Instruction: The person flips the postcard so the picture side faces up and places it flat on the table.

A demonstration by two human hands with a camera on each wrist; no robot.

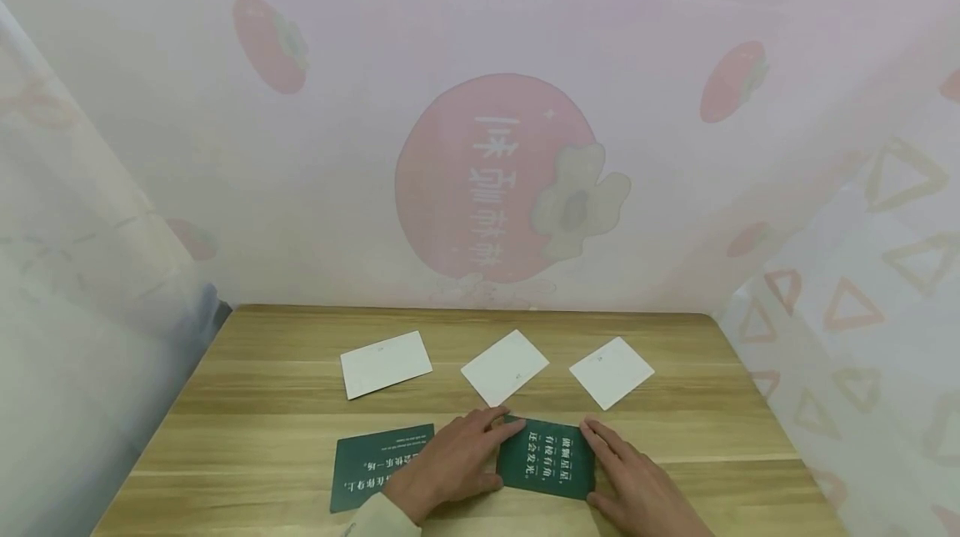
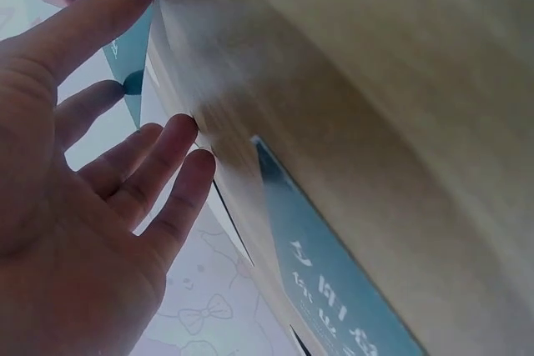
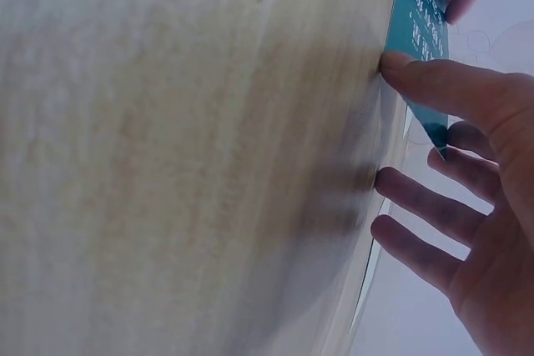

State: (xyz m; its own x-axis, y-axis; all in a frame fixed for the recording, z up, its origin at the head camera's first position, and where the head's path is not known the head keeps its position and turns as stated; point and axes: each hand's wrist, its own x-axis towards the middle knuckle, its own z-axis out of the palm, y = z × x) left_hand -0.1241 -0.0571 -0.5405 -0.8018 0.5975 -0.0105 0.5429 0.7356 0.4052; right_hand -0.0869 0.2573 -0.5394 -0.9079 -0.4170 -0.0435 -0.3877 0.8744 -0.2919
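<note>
A dark green card (image 1: 546, 458) with white lettering is between my two hands, low in the head view. My left hand (image 1: 459, 460) holds its left side, index fingertip at the far corner and thumb near the closer one. On the right side, my right hand (image 1: 636, 483) grips it the same way between thumb and index finger. Both wrist views show the thumbs (image 2: 125, 10) at the card's near corners and the other fingers spread apart. A second green card (image 1: 375, 466) lies to the left, partly hidden behind my left hand and forearm.
Three white cards lie in a row farther back on the wooden table (image 1: 262, 387): a left one (image 1: 386, 364), a middle one (image 1: 505, 368) and a right one (image 1: 612, 373). Pale printed curtains (image 1: 345, 145) hang behind the table and along both sides.
</note>
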